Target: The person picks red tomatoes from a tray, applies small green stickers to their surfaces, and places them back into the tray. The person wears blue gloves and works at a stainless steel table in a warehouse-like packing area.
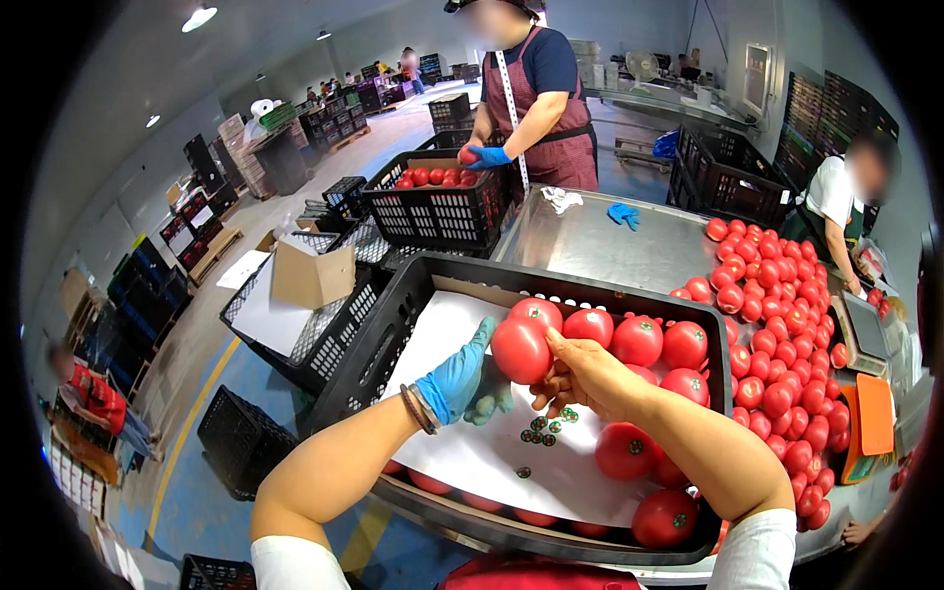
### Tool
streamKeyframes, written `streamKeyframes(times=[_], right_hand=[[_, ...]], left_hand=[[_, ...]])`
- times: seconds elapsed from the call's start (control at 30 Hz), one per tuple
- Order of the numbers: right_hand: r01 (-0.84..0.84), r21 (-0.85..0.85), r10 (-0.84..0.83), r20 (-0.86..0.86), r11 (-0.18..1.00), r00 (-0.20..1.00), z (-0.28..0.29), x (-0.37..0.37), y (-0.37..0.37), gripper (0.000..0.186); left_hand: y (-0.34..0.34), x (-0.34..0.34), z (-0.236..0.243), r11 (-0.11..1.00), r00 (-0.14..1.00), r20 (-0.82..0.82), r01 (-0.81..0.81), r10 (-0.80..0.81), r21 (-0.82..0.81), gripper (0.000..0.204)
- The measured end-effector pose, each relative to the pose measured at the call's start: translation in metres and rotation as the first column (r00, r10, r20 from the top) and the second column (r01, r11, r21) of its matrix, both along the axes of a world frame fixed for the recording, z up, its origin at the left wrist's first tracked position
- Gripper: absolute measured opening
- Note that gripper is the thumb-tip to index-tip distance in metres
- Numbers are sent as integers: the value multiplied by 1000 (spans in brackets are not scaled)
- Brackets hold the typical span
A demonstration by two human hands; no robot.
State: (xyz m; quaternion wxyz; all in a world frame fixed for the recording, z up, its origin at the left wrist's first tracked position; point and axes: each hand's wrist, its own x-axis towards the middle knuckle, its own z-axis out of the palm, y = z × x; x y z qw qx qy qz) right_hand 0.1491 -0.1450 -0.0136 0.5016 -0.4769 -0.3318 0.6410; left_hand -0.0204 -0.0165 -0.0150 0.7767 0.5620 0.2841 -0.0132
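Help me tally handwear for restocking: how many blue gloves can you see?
3: one on the left hand, one on a co-worker's hand over a black crate, and a loose glove on the metal table. Others may be hidden.

I count one left hand [455, 382], one right hand [598, 378], one tomato [520, 351] at the left hand, one near black crate [580, 286], at least seven small round labels [538, 424] inside it, dozens of loose tomatoes [777, 398] right, one fan [642, 66] far right.
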Motion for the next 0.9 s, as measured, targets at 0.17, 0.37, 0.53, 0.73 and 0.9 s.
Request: streamKeyframes(times=[0.17, 0.37, 0.53, 0.73, 0.9], right_hand=[[9, 26, -9, 6, 1000, 1000, -2, -4, 3, 57], [137, 95, -154, 216, 986, 964, 22, -11, -7, 67], [411, 323, -408, -80, 852, 909, 52, 25, -16, 52], [837, 431, -698, -483, 336, 529, 16, 188, -68, 42], [986, 33, -970, -176, 163, 167, -120, 270, -109, 39]], left_hand=[[-8, 2, 4, 997, 1000, -3, -26, 26, 73, 82], [-18, 5, 7, 960, 979, 30, 189, -199, 207, 91], [-8, -7, 2, 957, 986, 15, 159, -168, 244, 84], [-11, -2, -3, 898, 982, -20, 179, -187, 403, 58], [-11, 10, -12, 838, 974, -64, 221, -219, 500, 53]])
